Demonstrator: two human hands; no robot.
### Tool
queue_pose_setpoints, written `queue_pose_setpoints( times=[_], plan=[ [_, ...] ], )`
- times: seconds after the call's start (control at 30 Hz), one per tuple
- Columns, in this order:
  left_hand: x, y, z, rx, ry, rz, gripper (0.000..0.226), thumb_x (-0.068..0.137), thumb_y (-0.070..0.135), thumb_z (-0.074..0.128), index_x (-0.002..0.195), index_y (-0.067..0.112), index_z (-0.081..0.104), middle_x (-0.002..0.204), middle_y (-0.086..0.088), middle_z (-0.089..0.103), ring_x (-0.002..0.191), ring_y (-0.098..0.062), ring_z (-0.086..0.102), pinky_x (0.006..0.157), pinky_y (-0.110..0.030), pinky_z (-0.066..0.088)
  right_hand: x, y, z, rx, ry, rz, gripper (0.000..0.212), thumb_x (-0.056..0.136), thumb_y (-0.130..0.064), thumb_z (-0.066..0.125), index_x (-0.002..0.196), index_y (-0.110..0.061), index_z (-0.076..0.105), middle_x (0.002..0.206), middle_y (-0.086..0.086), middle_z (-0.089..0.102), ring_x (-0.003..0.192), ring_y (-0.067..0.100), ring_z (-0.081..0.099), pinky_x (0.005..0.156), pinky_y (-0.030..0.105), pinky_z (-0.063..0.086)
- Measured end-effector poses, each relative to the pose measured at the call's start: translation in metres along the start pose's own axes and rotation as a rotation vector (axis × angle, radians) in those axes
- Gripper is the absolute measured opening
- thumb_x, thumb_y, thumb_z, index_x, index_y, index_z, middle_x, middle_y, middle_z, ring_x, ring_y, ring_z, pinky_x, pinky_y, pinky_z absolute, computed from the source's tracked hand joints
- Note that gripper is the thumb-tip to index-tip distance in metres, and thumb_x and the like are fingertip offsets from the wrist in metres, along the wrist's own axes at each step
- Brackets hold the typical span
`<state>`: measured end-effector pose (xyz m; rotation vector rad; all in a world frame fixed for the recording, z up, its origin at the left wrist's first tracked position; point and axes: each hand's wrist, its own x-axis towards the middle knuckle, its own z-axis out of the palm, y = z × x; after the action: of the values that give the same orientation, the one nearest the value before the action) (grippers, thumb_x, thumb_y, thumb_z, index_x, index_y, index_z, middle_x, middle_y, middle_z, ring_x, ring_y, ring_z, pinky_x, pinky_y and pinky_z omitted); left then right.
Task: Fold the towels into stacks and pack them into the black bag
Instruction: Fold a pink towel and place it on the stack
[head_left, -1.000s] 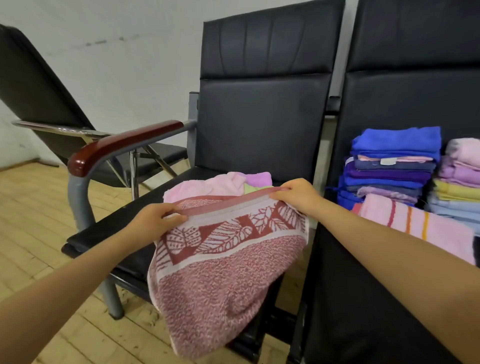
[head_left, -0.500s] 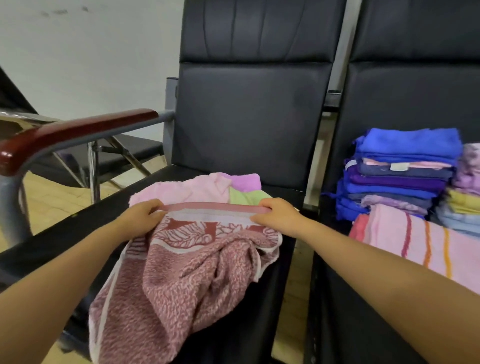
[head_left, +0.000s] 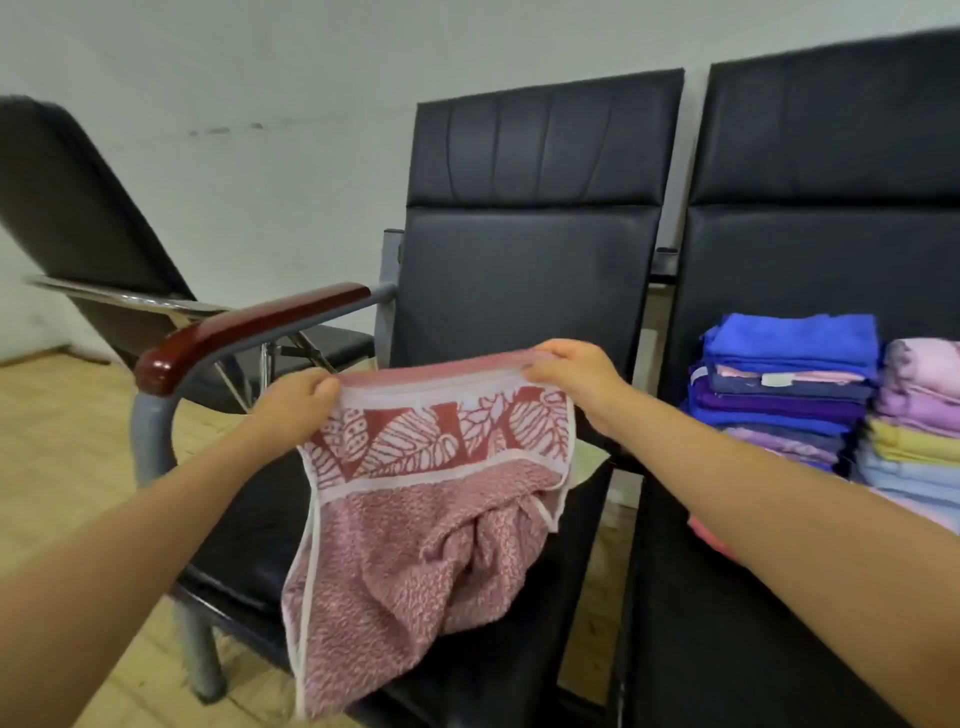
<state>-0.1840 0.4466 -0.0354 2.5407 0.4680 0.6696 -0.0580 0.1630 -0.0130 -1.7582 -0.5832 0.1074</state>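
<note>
Pink towel (head_left: 431, 530) (leaf-patterned border) at frame centre, top corners pinched by left hand (head_left: 296, 402) and right hand (head_left: 566, 376).

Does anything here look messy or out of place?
Only the pink leaf-patterned towel: the left hand and right hand pinch its top edge taut, but its lower right part hangs bunched and twisted rather than flat. The folded towel stacks on the right chair look tidy.

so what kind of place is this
Probably a waiting room or office, not a home laundry: linked black chairs with a wooden armrest, a bare white wall, and a wood floor.
</note>
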Motion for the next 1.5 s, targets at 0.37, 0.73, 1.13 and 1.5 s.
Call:
queue_pose_setpoints(
  times=[0.37, 0.73, 1.13, 1.5],
  plan=[
    [-0.042, 0.076, -0.155, 0.363, 0.19, 0.277, 0.022, 0.09, 0.03, 0.05, 0.084, 0.01, 0.055, 0.08, -0.006, 0.057, 0.075, -0.026, 0.055, 0.064, -0.036, 0.042, -0.052, -0.164, -0.06, -0.145, 0.04, -0.286, 0.01, 0.082, -0.006, 0.068, 0.087, -0.014, 0.069, 0.077, 0.001, 0.069, 0.063, 0.008, 0.067, 0.059, 0.018, 0.055],
    [-0.041, 0.07, -0.157, -0.532, -0.09, -0.074, 0.009, 0.088, 0.013, 0.058, 0.085, 0.015, 0.066, 0.084, -0.014, 0.064, 0.076, -0.028, 0.061, 0.066, -0.032, 0.046, -0.039, -0.124, -0.05, 0.205, -0.124, 0.145, 0.01, 0.073, -0.014, 0.056, 0.078, -0.011, 0.049, 0.07, 0.011, 0.056, 0.056, 0.024, 0.059, 0.059, 0.031, 0.052],
    [-0.003, -0.034, 0.01, 0.313, -0.118, -0.074, 0.021, 0.092, 0.02, 0.05, 0.108, 0.027, 0.06, 0.111, -0.004, 0.063, 0.097, -0.024, 0.059, 0.082, -0.038, 0.05, 0.016, 0.041, 0.018, -0.301, 0.04, 0.042, 0.019, 0.085, -0.004, 0.052, 0.094, -0.012, 0.067, 0.095, 0.004, 0.065, 0.09, 0.023, 0.061, 0.069, 0.031, 0.047],
    [0.014, -0.053, 0.101, 0.503, 0.007, -0.2, 0.065, 0.089, 0.021, 0.058, 0.147, 0.023, 0.028, 0.149, -0.014, 0.029, 0.141, -0.035, 0.018, 0.115, -0.055, 0.012, 0.044, 0.108, 0.064, -0.681, 0.107, 0.108, 0.051, 0.09, -0.016, 0.051, 0.139, -0.016, 0.04, 0.135, 0.015, 0.043, 0.124, 0.035, 0.038, 0.094, 0.038, 0.038]
  ],
)
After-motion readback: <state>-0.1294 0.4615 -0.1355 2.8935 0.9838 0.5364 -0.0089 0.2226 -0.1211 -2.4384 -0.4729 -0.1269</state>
